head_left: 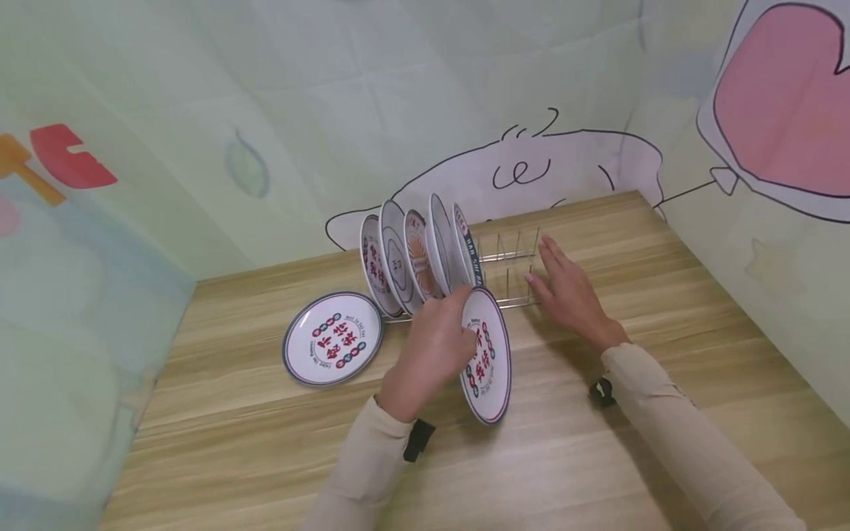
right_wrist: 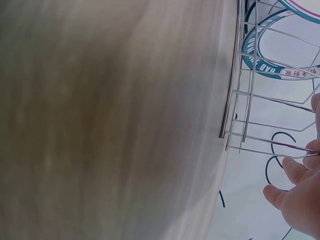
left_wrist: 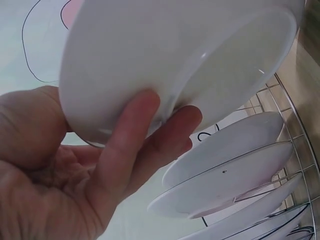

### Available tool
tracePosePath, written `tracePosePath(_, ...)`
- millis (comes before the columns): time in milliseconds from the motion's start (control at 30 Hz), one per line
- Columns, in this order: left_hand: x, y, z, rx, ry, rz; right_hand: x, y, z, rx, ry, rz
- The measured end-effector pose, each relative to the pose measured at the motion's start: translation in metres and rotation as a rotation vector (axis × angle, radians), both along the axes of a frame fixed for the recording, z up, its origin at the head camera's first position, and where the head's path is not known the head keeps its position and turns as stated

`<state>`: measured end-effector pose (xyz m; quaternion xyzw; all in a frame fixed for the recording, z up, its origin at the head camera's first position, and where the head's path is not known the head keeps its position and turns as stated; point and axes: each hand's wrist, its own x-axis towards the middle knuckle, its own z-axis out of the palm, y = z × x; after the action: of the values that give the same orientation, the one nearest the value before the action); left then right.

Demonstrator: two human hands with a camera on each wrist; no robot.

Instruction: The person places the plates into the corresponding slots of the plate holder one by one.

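Note:
My left hand [head_left: 434,346] grips a white plate [head_left: 491,361] with a blue rim and red lettering by its edge. The plate is held up on its side in front of a wire rack [head_left: 514,302]. In the left wrist view, fingers [left_wrist: 130,125] lie against the white underside, and the thumb is hidden behind the plate. At the rack's right end, my right hand [head_left: 571,295] has its fingers extended, touching the end wires. Several plates [head_left: 418,254] stand upright in the rack's left part. Bare wire dividers [right_wrist: 280,100] show between them and my right hand.
A similar plate [head_left: 332,339] lies flat on the wooden table [head_left: 252,442], left of the rack. Behind the table hangs a pale printed cloth [head_left: 299,110] with cartoon drawings. The table's back edge runs close behind the rack.

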<state>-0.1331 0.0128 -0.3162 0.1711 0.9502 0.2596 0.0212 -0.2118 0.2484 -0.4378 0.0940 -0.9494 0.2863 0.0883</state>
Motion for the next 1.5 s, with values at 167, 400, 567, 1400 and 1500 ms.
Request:
tracePosePath(167, -0.007, 0.006, 0.002, 0.011, -0.032, 0.000, -0.001, 0.001, 0.001, -0.007, 0.001, 0.004)
tracePosePath(400, -0.016, 0.014, 0.002, -0.019, 0.007, 0.001, -0.002, 0.002, 0.001, -0.014, 0.018, 0.015)
tracePosePath(567, -0.022, 0.021, 0.004, -0.020, 0.003, 0.008, -0.002, 0.003, 0.000, -0.019, 0.034, 0.012)
tracePosePath(1400, -0.049, 0.042, 0.013, -0.049, 0.046, 0.042, -0.001, 0.002, 0.000, -0.035, 0.017, 0.014)
tracePosePath(1500, -0.051, 0.045, 0.015, -0.042, 0.053, 0.037, -0.001, 0.002, 0.000, -0.037, 0.021, 0.015)
